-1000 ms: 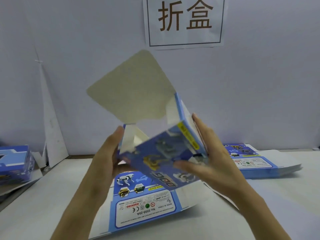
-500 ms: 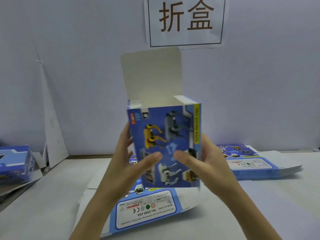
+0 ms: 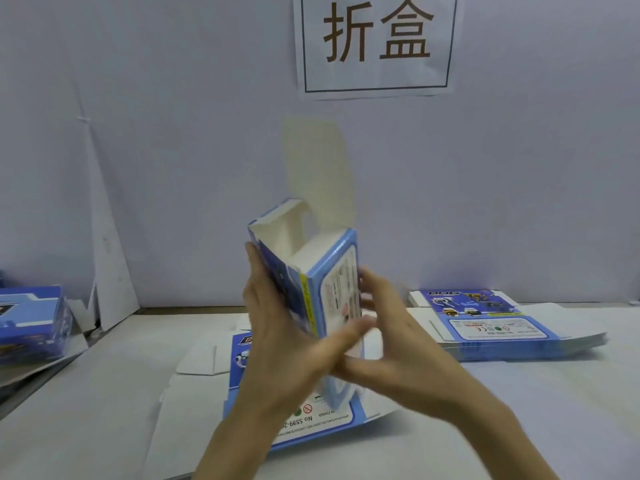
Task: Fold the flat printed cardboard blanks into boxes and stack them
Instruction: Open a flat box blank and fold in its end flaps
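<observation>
We see a glossy blue printed cardboard box (image 3: 332, 289) held upright in the air above a flat blank (image 3: 304, 424) on the surface (image 3: 104, 393), its plain matte top flap (image 3: 318, 168) standing open. The left hand (image 3: 277, 327) and right hand (image 3: 394, 344) both grip it, fingers wrapped round its lower sides.

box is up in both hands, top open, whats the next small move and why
Probably fold the lid flap down over the open top and tuck it in. The box is already squared up and upright, gripped by the left hand and right hand, and that tall flap stands straight up, leaving the top unclosed.
</observation>
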